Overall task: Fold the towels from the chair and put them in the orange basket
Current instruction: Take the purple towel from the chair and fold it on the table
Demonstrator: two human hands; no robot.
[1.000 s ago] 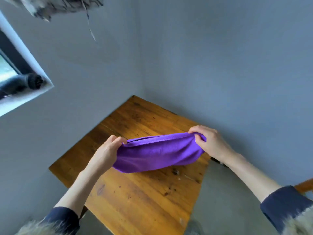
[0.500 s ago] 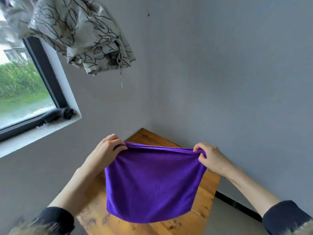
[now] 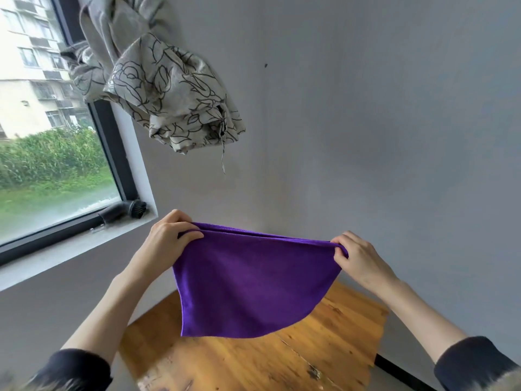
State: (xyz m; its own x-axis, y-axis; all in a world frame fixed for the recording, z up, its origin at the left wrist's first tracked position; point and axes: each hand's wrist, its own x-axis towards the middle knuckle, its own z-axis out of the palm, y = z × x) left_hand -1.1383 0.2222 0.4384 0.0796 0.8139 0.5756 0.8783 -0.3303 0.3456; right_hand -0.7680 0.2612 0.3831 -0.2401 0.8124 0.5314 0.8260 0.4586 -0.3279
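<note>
Our left hand (image 3: 166, 244) and right hand (image 3: 359, 259) each pinch a top corner of the purple towel (image 3: 253, 283), doubled over along its upper edge. It hangs between them, clear above the wooden table (image 3: 324, 354). Up and left of the grip hangs a knotted floral curtain (image 3: 169, 91) beside the window (image 3: 48, 136).

You have both forearms bare, with your sleeves pushed up toward the elbows. Your left sleeve (image 3: 76, 368), at the lower left of the frame, is dark navy, soft and bunched into a thick cuff. Your right sleeve (image 3: 476, 359), at the lower right, matches it. Pale, fuzzy trim (image 3: 507, 380) shows at both bottom corners, blurred. Your left hand (image 3: 166, 241) and right hand (image 3: 363, 258) are ungloved.
</note>
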